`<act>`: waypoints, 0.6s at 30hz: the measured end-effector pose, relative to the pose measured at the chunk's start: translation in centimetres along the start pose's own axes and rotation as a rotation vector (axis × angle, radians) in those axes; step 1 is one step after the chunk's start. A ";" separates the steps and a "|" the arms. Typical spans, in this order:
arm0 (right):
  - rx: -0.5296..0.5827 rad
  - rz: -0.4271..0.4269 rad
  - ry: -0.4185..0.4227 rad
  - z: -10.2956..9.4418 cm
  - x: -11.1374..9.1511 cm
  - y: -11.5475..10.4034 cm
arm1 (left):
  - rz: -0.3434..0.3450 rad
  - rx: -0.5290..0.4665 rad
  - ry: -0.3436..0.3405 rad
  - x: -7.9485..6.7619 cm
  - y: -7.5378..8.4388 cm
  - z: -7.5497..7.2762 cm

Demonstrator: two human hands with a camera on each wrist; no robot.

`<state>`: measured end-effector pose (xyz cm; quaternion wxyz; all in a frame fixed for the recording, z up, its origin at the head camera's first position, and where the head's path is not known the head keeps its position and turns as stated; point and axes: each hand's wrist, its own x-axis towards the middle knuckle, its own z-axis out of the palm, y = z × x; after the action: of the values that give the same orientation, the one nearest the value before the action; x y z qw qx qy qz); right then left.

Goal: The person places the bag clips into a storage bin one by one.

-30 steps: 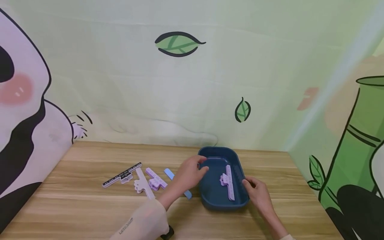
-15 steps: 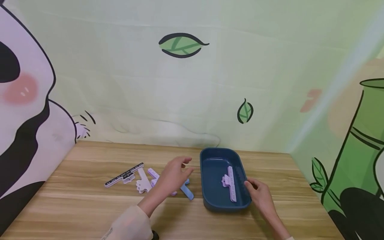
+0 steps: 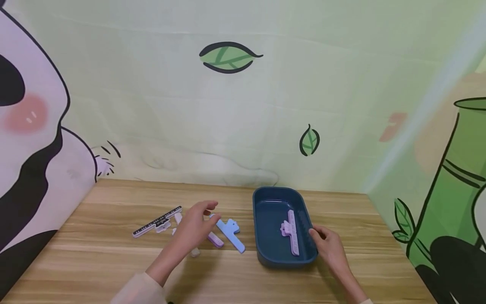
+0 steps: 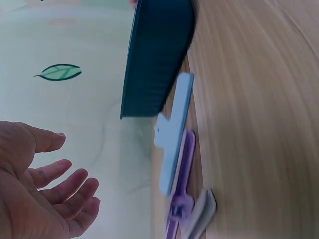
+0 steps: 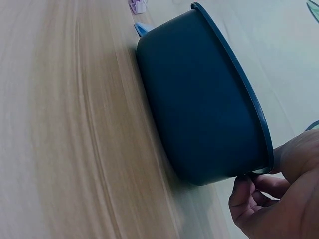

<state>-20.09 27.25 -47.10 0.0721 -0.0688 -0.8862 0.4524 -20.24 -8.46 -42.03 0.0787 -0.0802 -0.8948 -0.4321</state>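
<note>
My left hand [image 3: 193, 230], fingers loosely bent and holding nothing, hovers over clips on the table. Below it lie a white clip [image 3: 178, 217] and a purple clip [image 3: 216, 240], both partly hidden. Just right of these is a light blue clip [image 3: 232, 234]. A clip with a black-and-white bar [image 3: 156, 222] lies to the left. At the right side of a dark blue plastic tub [image 3: 273, 262], my right hand [image 3: 329, 245] pinches the rim between thumb and fingers, as the right wrist view also shows. Inside the tub rests another purple clip [image 3: 292, 236].
The wooden table [image 3: 114, 270] ends at a cloth backdrop [image 3: 152, 105] printed with leaves, a panda and bamboo. The tub stands near the table's back edge, right of the loose clips.
My left hand has moved left, from over the tub's left rim to above the clips, uncovering the blue clip. My right hand stays at the rim.
</note>
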 end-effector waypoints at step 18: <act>-0.004 0.004 -0.007 -0.1 0.0 0.0 | -0.038 0.051 0.037 -1.5 -2.8 -3.1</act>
<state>-20.06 27.30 -47.08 0.0680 -0.0689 -0.8872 0.4512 -19.19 -12.71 -42.56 0.0889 -0.0534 -0.9053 -0.4119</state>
